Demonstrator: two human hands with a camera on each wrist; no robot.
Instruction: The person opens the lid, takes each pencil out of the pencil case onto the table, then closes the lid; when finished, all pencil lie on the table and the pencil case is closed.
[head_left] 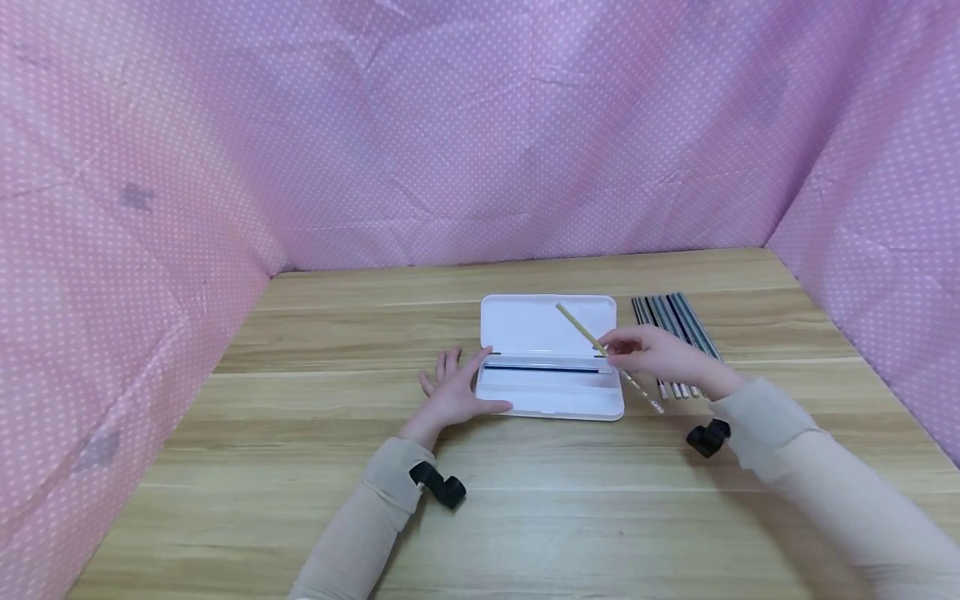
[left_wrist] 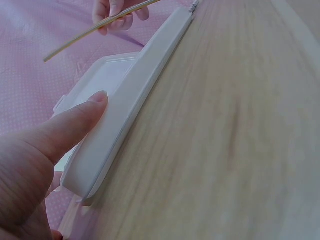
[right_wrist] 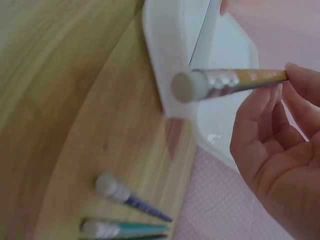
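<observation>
A yellow pencil [head_left: 576, 322] with a metal band and white eraser [right_wrist: 189, 87] is pinched between the thumb and fingers of my right hand [head_left: 660, 354]. It slants over the right part of an open white pencil case [head_left: 551, 404], its eraser end toward me. One dark pencil [head_left: 540, 368] lies lengthwise inside the case, near the hinge. My left hand [head_left: 452, 400] rests against the case's left end with fingers spread. Its thumb [left_wrist: 75, 125] lies against the front wall in the left wrist view.
To the right of the case several dark and green-blue pencils [head_left: 663, 312] lie side by side, partly behind my right hand, eraser ends toward me. The case lid [head_left: 525, 321] is folded back on the wooden table [head_left: 337, 333]. Pink dotted cloth [head_left: 450, 133] surrounds the table.
</observation>
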